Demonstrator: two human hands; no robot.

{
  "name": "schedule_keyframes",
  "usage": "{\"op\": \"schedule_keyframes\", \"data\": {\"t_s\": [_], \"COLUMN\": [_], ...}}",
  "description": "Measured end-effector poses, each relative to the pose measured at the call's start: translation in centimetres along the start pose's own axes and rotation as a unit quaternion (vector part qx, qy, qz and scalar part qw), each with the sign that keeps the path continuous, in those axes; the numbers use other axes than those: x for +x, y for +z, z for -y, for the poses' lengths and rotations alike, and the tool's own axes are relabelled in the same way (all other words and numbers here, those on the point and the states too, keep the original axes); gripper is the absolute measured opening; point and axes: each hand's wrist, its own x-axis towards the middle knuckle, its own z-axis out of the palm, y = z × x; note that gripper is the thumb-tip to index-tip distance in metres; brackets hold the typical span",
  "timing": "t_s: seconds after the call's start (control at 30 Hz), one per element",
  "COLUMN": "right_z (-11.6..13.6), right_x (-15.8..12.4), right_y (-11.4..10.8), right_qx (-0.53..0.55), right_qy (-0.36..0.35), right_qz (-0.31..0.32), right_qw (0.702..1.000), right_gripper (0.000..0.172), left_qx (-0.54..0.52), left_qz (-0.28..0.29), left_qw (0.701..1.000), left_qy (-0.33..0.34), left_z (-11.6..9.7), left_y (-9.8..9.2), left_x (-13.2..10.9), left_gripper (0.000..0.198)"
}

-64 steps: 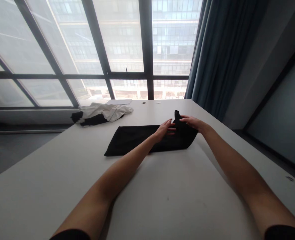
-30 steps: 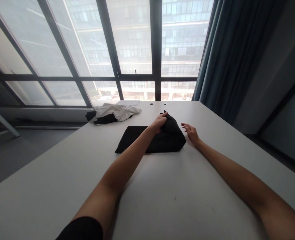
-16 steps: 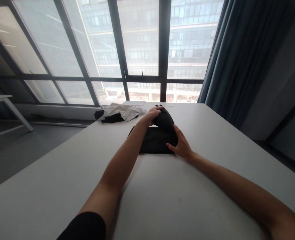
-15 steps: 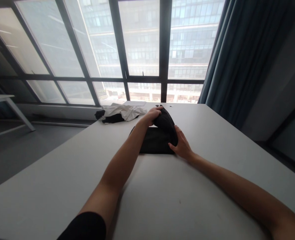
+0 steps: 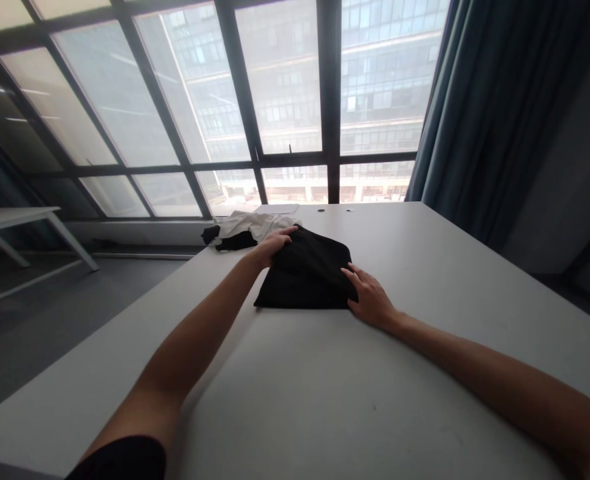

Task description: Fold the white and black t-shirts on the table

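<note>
A black garment point(image 5: 309, 279) lies folded into a compact rectangle on the white table point(image 5: 325, 387). My left hand point(image 5: 273, 245) is closed on the garment's upper left edge, pinching the top layer. At the right near corner, my right hand point(image 5: 367, 297) rests with fingers stretched out flat against the fold. Both forearms reach forward across the tabletop.
A crumpled white and black garment point(image 5: 247, 230) lies near the table's far edge by the window. Dark blue curtains point(image 5: 475, 120) hang at the right. Another table point(image 5: 15, 220) stands on the left over grey floor.
My left hand has carried the garment's right end over to the left, halving the long strip. My right hand moved in and now presses the fold's right side.
</note>
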Motion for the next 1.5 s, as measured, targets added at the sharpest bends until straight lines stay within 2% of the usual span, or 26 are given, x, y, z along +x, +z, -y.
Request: {"op": "schedule_keyframes", "data": {"t_s": [0.2, 0.3, 0.37, 0.57, 0.7, 0.87, 1.07, 1.3, 1.5], "right_z": [-0.1, -0.2, -0.3, -0.8, -0.9, -1.1, -1.2, -1.0, -1.0], "right_x": [-0.2, -0.2, -0.3, -0.2, -0.1, -0.1, -0.1, 0.0, 0.1], "right_y": [0.2, 0.3, 0.3, -0.1, -0.1, -0.1, -0.3, -0.3, -0.4], "right_qx": [-0.002, -0.003, 0.004, 0.023, 0.014, 0.032, 0.029, 0.024, 0.020], "right_qy": [-0.007, -0.021, -0.028, -0.063, -0.085, -0.100, -0.123, -0.130, -0.136], "right_qz": [0.015, 0.026, 0.033, 0.055, 0.065, 0.068, 0.079, 0.087, 0.092], "right_qw": [1.000, 0.999, 0.999, 0.996, 0.994, 0.992, 0.989, 0.987, 0.986], "right_gripper": [0.077, 0.074, 0.071, 0.064, 0.060, 0.061, 0.061, 0.060, 0.061], "left_qx": [0.008, -0.019, -0.040, -0.073, -0.058, -0.052, -0.102, -0.109, -0.122], "left_qz": [0.010, 0.027, 0.033, 0.046, 0.084, 0.100, 0.116, 0.124, 0.132], "left_qw": [0.998, 0.996, 0.994, 0.992, 0.991, 0.987, 0.985, 0.982, 0.981], "left_qy": [-0.056, -0.085, -0.092, -0.088, -0.087, -0.117, -0.079, -0.097, -0.068], "left_z": [6.2, 8.2, 8.8, 7.7, 7.4, 8.4, 8.3, 9.3, 8.9], "left_y": [-3.9, -4.7, -4.9, -6.1, -7.1, -7.3, -7.8, -8.2, -8.1], "left_x": [-0.6, -1.0, -1.2, -1.4, -1.9, -2.1, -1.6, -1.5, -1.7], "left_gripper": [0.070, 0.072, 0.072, 0.073, 0.074, 0.076, 0.076, 0.078, 0.076]}}
